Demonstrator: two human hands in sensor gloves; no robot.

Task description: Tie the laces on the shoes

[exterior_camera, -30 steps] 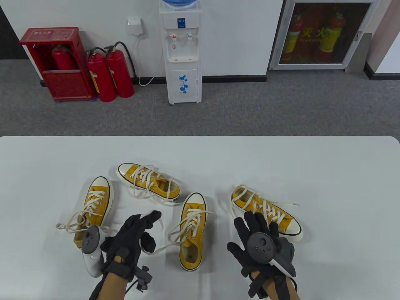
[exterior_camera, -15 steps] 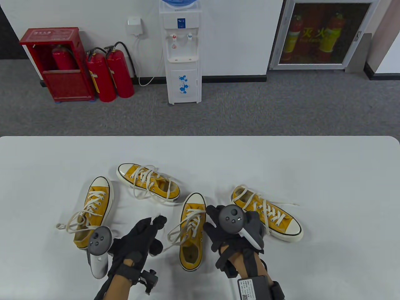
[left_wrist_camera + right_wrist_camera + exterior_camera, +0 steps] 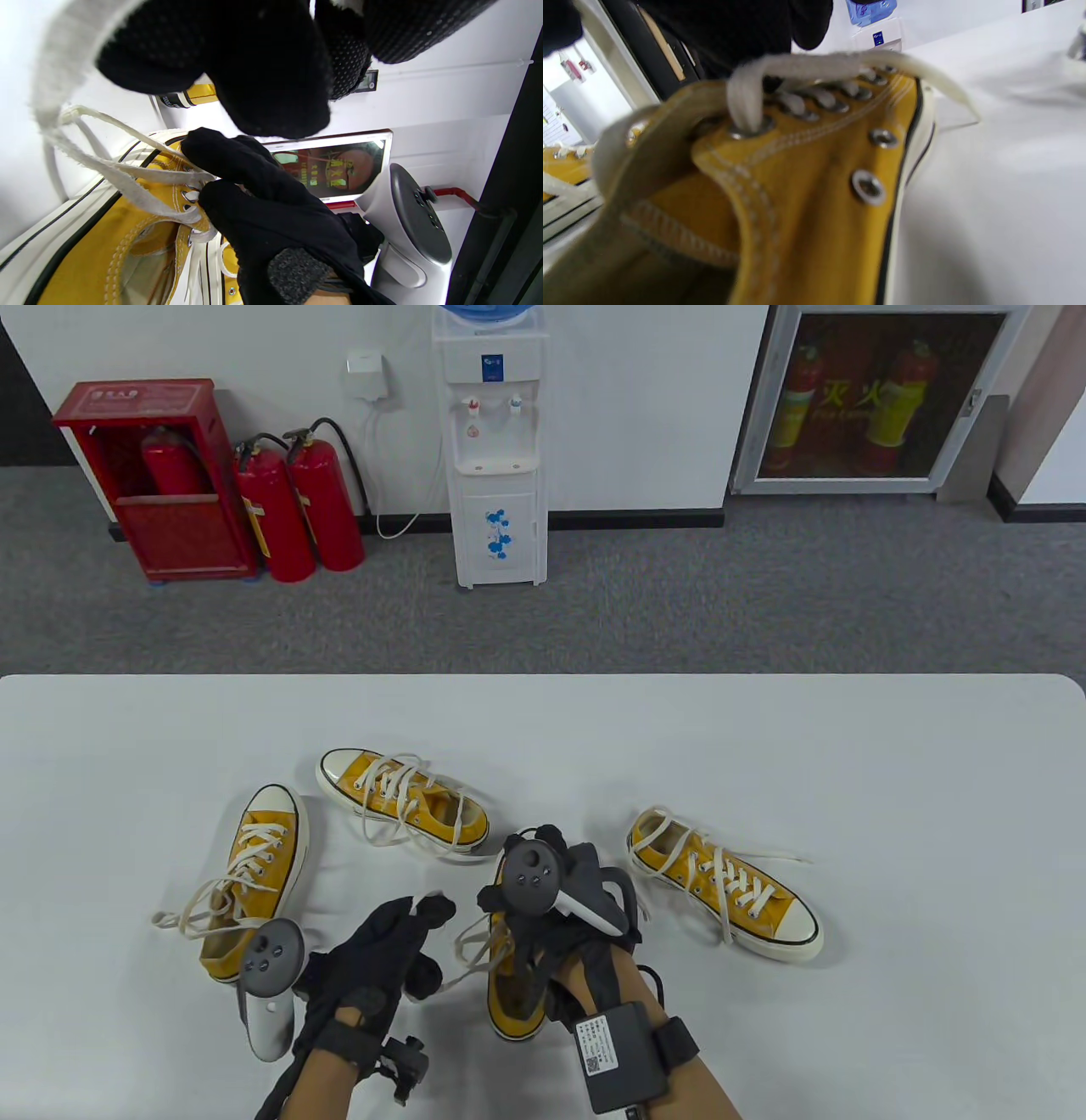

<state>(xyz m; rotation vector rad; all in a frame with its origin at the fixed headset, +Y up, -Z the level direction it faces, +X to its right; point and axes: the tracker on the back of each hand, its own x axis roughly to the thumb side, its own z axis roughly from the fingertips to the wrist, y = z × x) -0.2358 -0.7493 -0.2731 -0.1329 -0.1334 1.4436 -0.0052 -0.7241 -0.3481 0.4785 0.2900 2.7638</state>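
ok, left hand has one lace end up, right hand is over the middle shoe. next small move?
Probably the right hand should pinch the other lace end. The left hand already holds one lace raised, and the right hand's fingers sit at the middle shoe eyelets, laces untied.

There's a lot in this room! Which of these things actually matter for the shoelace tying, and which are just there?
Part of the job:
- middle shoe, under the right hand
- its white lace, an end pinched by the left hand
- three other yellow shoes, laces loose

Just there:
- water dispenser
- red fire extinguishers
- red cabinet
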